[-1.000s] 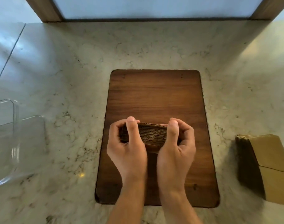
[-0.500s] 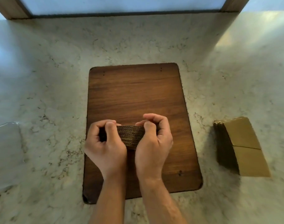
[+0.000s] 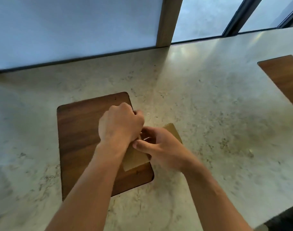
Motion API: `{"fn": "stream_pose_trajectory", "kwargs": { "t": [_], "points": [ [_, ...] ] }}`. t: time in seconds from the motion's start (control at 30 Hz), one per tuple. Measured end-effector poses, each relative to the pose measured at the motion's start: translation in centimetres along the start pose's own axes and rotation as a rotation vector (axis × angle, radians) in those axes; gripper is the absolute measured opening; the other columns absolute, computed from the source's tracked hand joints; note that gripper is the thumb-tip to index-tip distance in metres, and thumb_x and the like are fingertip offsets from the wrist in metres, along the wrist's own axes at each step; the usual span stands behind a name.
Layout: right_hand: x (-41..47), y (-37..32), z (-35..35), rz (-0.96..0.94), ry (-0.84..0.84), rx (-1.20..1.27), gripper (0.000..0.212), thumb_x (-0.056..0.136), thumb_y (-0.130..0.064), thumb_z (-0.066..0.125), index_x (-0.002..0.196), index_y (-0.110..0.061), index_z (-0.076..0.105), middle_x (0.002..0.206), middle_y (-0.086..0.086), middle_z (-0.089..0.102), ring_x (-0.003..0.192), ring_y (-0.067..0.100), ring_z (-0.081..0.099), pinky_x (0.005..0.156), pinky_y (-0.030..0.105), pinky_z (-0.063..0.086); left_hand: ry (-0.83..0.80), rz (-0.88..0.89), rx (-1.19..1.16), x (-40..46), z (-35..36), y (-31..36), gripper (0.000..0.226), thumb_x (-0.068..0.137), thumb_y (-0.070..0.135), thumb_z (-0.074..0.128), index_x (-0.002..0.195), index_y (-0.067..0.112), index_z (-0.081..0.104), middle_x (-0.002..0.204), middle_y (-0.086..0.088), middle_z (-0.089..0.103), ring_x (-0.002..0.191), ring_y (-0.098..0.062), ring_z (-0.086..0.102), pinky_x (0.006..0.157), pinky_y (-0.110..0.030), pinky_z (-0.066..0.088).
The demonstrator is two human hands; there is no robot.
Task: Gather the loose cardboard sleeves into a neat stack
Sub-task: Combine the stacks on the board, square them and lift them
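Note:
A tan stack of cardboard sleeves (image 3: 134, 160) lies tilted across the right edge of the dark wooden board (image 3: 79, 139), with its far corner out over the counter. My left hand (image 3: 120, 124) is closed into a fist above the stack's left part, fingers curled down onto it. My right hand (image 3: 160, 147) grips the stack from the right, thumb and fingers pressed on its top. Both hands hide the middle of the stack. The bundle I held earlier is not visible apart from it.
The board rests on a pale marble counter (image 3: 209, 105). A second wooden board (image 3: 284, 77) lies at the far right. Window glass and a wooden post (image 3: 167, 20) run along the back. The counter's front edge drops off at the lower right.
The view has swung right and up. Both hands moved from the middle of the board to its right edge, where the tan stack now overlaps the board. The clear container has left the view.

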State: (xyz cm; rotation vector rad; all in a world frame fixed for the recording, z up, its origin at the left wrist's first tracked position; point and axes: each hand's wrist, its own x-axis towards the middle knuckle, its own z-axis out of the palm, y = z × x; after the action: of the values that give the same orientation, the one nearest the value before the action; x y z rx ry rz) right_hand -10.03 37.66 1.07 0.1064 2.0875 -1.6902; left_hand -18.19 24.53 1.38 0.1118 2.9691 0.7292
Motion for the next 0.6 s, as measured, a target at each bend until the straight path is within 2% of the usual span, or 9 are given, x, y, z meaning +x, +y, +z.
{"fn": "stream_pose_trajectory", "kwargs": {
  "t": [0.1, 0.17, 0.23, 0.3, 0.4, 0.47, 0.5, 0.53, 0.6],
  "points": [
    [-2.5, 0.3, -3.5, 0.029, 0.062, 0.064, 0.018, 0.098, -0.022, 0.070, 0.116, -0.017, 0.073, 0.094, -0.011, 0.080, 0.085, 0.007, 0.077, 0.066, 0.021, 0.060, -0.139, 0.044, -0.005, -0.4, 0.8, 4.6, 0.056, 0.098, 0.051, 0.037, 0.064, 0.016, 0.065, 0.066, -0.004, 0.067, 0.058, -0.023, 0.065, 0.063, -0.036, 0.057],
    [-3.5, 1.5, -5.1, 0.086, 0.134, 0.137, 0.020, 0.097, -0.016, 0.072, 0.117, -0.017, 0.074, 0.106, 0.002, 0.081, 0.099, 0.022, 0.077, 0.078, 0.041, 0.065, -0.192, 0.038, -0.124, -0.5, 1.7, 6.3, 0.068, 0.102, 0.059, 0.026, 0.065, 0.015, 0.062, 0.072, -0.008, 0.068, 0.062, -0.023, 0.063, 0.063, -0.035, 0.050],
    [-4.3, 2.6, -6.5, 0.146, 0.180, 0.189, 0.028, 0.096, -0.013, 0.073, 0.123, -0.012, 0.072, 0.115, 0.013, 0.077, 0.109, 0.035, 0.073, 0.091, 0.052, 0.060, -0.223, 0.033, -0.279, -0.8, 2.3, 7.3, 0.075, 0.103, 0.063, 0.019, 0.072, 0.012, 0.064, 0.082, -0.007, 0.071, 0.065, -0.017, 0.058, 0.062, -0.034, 0.044],
    [-5.1, 3.5, -7.6, 0.167, 0.227, 0.196, 0.031, 0.094, -0.016, 0.075, 0.124, -0.012, 0.072, 0.113, 0.012, 0.078, 0.109, 0.035, 0.072, 0.090, 0.048, 0.059, -0.214, 0.002, -0.394, -1.1, 2.5, 7.4, 0.073, 0.105, 0.063, 0.016, 0.081, 0.012, 0.063, 0.085, -0.006, 0.065, 0.066, -0.009, 0.053, 0.064, -0.028, 0.039],
    [-5.9, 4.0, -9.0, 0.187, 0.300, 0.228, 0.032, 0.092, -0.022, 0.075, 0.123, -0.016, 0.071, 0.108, 0.004, 0.080, 0.103, 0.025, 0.072, 0.080, 0.034, 0.055, -0.210, -0.127, -0.525, -1.9, 2.9, 6.4, 0.065, 0.106, 0.061, 0.016, 0.076, 0.017, 0.053, 0.079, -0.008, 0.061, 0.072, -0.017, 0.058, 0.067, -0.033, 0.043],
    [-6.2, 4.0, -9.6, 0.214, 0.341, 0.201, 0.031, 0.094, -0.023, 0.072, 0.125, -0.020, 0.070, 0.110, 0.001, 0.078, 0.107, 0.023, 0.070, 0.088, 0.040, 0.057, -0.237, -0.332, -0.726, -3.2, 3.0, 5.7, 0.055, 0.107, 0.060, 0.024, 0.077, 0.023, 0.052, 0.083, -0.002, 0.060, 0.081, -0.020, 0.061, 0.073, -0.036, 0.045],
    [-6.2, 3.9, -9.7, 0.234, 0.357, 0.172, 0.037, 0.094, -0.025, 0.072, 0.130, -0.018, 0.067, 0.111, 0.001, 0.077, 0.107, 0.022, 0.069, 0.088, 0.041, 0.058, -0.288, -0.472, -0.868, -3.9, 3.2, 5.2, 0.052, 0.106, 0.060, 0.029, 0.087, 0.020, 0.058, 0.092, -0.003, 0.063, 0.092, -0.023, 0.063, 0.081, -0.037, 0.047],
    [-6.2, 3.7, -9.7, 0.246, 0.366, 0.135, 0.045, 0.094, -0.028, 0.072, 0.137, -0.018, 0.062, 0.111, -0.001, 0.075, 0.104, 0.019, 0.068, 0.082, 0.037, 0.057, -0.354, -0.605, -1.020, -4.8, 3.1, 5.0, 0.053, 0.105, 0.060, 0.035, 0.107, 0.015, 0.063, 0.107, -0.008, 0.066, 0.107, -0.029, 0.064, 0.091, -0.041, 0.049],
    [-6.0, 3.3, -9.6, 0.242, 0.384, 0.074, 0.049, 0.095, -0.032, 0.071, 0.141, -0.019, 0.060, 0.108, -0.005, 0.073, 0.098, 0.013, 0.066, 0.068, 0.027, 0.052, -0.441, -0.796, -1.282, -6.3, 3.3, 5.0, 0.072, 0.103, 0.060, 0.041, 0.144, 0.002, 0.050, 0.139, -0.023, 0.059, 0.134, -0.039, 0.053, 0.111, -0.049, 0.044]
  ]
}}
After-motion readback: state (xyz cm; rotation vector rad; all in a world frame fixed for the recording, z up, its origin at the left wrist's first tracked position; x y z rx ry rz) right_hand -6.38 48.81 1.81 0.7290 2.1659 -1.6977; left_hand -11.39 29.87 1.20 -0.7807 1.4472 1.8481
